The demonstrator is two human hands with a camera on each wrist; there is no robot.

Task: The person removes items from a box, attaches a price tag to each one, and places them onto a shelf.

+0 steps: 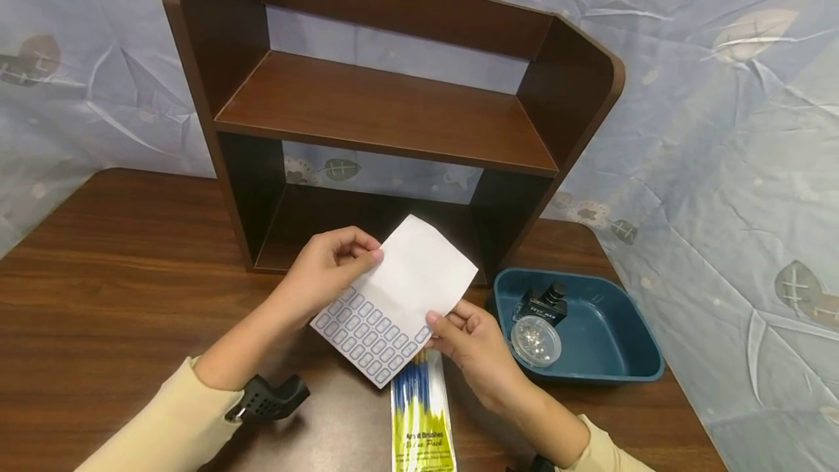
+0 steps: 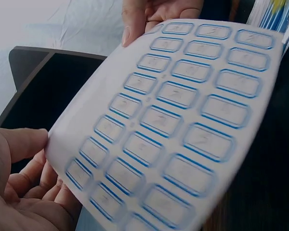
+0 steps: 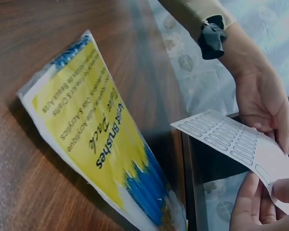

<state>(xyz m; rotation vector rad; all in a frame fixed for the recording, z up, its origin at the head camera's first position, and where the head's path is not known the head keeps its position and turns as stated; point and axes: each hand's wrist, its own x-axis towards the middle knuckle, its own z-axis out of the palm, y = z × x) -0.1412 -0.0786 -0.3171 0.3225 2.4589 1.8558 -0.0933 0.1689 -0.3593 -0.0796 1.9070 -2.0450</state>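
Both hands hold up a sheet of sticker labels (image 1: 422,261) in front of the wooden shelf. Rows of blue-bordered labels (image 2: 159,115) cover its lower part, while the upper part is plain white. My left hand (image 1: 331,264) pinches the sheet's left edge between thumb and fingers. On the opposite edge, my right hand (image 1: 475,348) grips it with the thumb on top, beside a single label at the end of the plain area. The sheet bends slightly in the right wrist view. Below it lies a pack of artist brushes (image 1: 422,421), its top end overlapped by the sheet.
A brown two-tier shelf (image 1: 387,108) stands at the back of the wooden table (image 1: 131,261). To the right sits a blue bin (image 1: 609,326) with a small black box (image 1: 547,306) and a round clear container (image 1: 536,341) of small pieces. Patterned fabric (image 1: 741,188) hangs behind.
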